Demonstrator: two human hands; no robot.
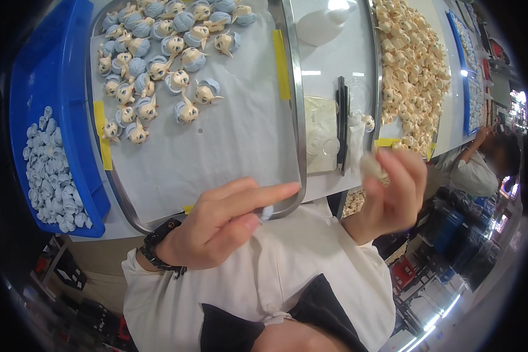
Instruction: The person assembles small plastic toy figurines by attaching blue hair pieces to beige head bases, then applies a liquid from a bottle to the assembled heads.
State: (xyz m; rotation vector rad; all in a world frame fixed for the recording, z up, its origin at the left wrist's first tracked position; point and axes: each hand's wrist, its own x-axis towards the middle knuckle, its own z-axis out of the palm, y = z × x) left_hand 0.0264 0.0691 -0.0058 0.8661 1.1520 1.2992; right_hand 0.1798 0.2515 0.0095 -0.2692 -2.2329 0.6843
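Note:
My left hand (226,223), with a black watch on its wrist, pinches a small pale blue hair-shaped piece (266,213) between thumb and fingers, just in front of the metal tray's (296,117) near edge. My right hand (393,193) holds a small cream doll head (371,166) at its fingertips, raised to the right of the tray. On the tray's white paper, at the far left, lie several finished doll heads with blue hair (158,64).
A blue bin (58,64) at the left holds several loose blue hair pieces (50,170). A second tray at the right carries many bare cream heads (413,70). Black tweezers (341,123) and a white bottle (322,26) lie between trays. Another person (481,167) works at the right.

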